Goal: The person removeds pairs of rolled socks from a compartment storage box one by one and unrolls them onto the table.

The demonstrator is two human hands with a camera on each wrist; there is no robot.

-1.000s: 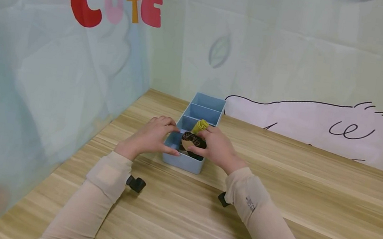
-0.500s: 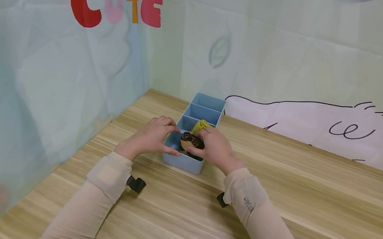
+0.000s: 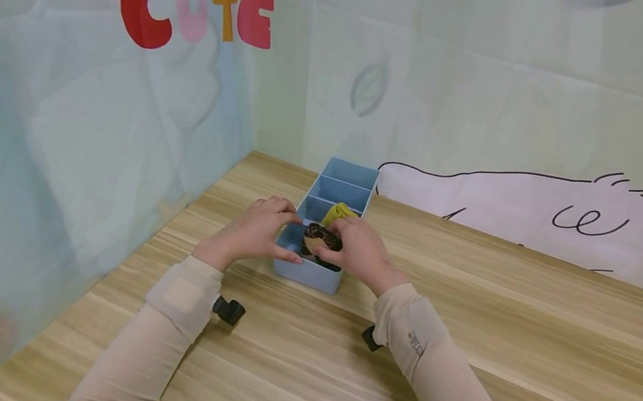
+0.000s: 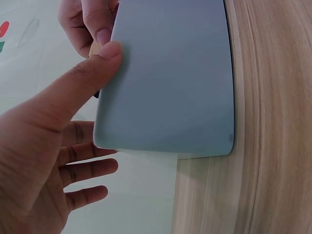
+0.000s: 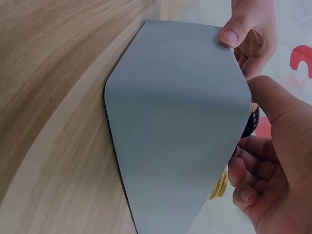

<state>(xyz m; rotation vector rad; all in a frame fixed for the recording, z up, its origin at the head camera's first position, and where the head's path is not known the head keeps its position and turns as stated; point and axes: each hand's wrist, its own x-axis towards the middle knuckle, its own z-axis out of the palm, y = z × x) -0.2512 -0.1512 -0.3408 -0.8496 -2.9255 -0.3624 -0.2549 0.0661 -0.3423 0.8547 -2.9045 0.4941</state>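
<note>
A long light-blue divided box [image 3: 305,275] stands on the table, its short end toward me. In its nearest compartment sits a rolled black-and-tan patterned cloth bundle [image 3: 318,240]. My right hand [image 3: 365,253] pinches this bundle between thumb and fingers; part of it is hidden behind the hand and the box wall. A yellow rolled cloth [image 3: 337,212] stands in the compartment just behind. My left hand [image 3: 252,230] rests at the box's near left corner. In the left wrist view its thumb [image 4: 92,73] touches the near rim, and the other fingers reach straight along the left side.
The box's two far compartments [image 3: 350,173] show only bare blue walls. Wood-grain table [image 3: 514,323] extends to the right and in front. A printed sheet [image 3: 121,131] hangs along the left and back edges. Small black camera mounts [image 3: 229,311] sit under both wrists.
My right hand has shifted slightly leftward and down, and the black-and-tan cloth bundle sits a little lower in the near compartment. The left hand and the box hold their place.
</note>
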